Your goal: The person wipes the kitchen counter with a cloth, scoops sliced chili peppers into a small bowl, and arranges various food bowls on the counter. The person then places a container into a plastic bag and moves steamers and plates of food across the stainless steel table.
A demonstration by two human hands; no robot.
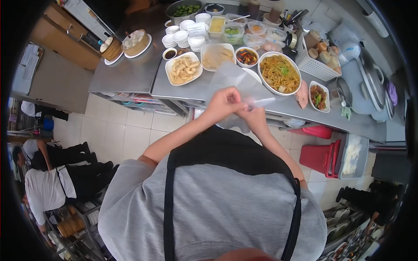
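My left hand (224, 103) and my right hand (255, 118) are close together in front of the steel counter. Both pinch the edge of a thin, clear plastic bag (233, 79), which spreads up over the counter's front edge and partly veils what lies behind it. Just beyond the bag are a bowl of noodles (279, 73) with green garnish, a white dish of pale strips of food (183, 69), and a second white dish (217, 56) partly seen through the plastic. A small bowl of dark, colourful food (247, 57) stands between them.
Stacked small white dishes (181, 38) and bamboo steamers (135, 42) stand at the back left. To the right are a dish of meat (319, 96), a white basket of bottles (314, 61) and large lids (370, 80). Red bins (320, 158) sit below. Other people (50, 187) work at left and right.
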